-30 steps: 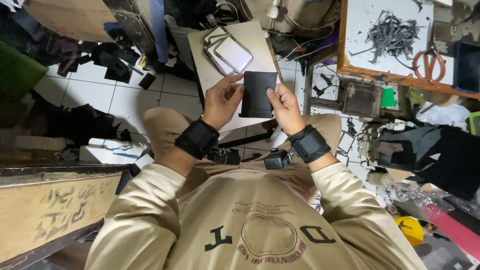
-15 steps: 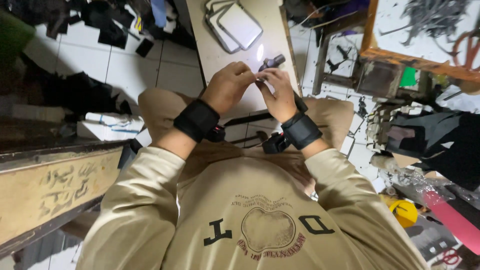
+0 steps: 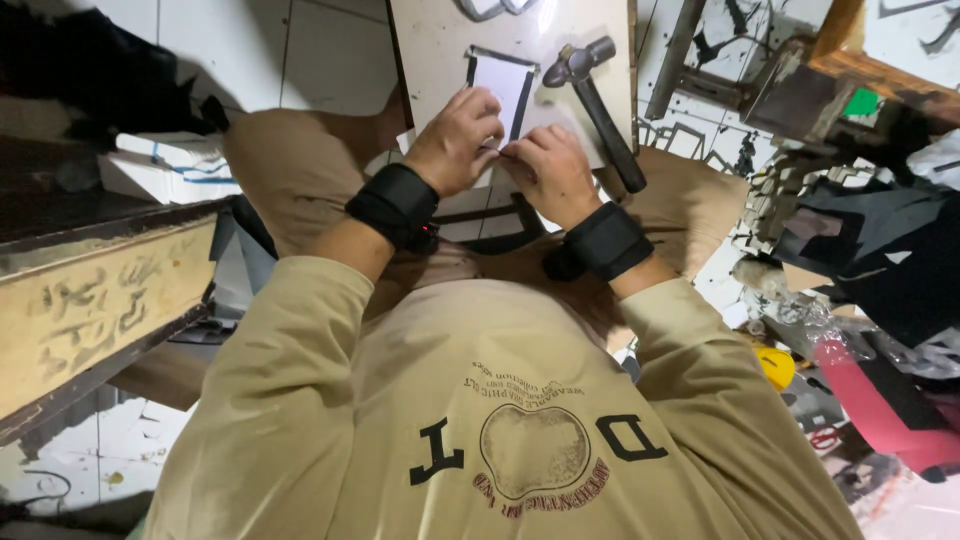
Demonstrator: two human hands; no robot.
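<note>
CHANGE: I see the dark-edged white panel (image 3: 497,88) lowered from mid-air onto the desk (image 3: 430,40) | GRIP: left hand (image 3: 455,140) and right hand (image 3: 550,172) both pinch its near edge (hammer (image 3: 592,100) just beside) | MEANING: work moves to flat pressing.

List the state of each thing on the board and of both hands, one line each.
Left hand: fingers curled, pressing the near edge of the white sheet.
Right hand: fingers bent, pinching the same edge.
White sheet: flat on the board, dark folded border along its sides.
Hammer: lying on the board, untouched, head pointing away.
Board: flat across the lap.
</note>
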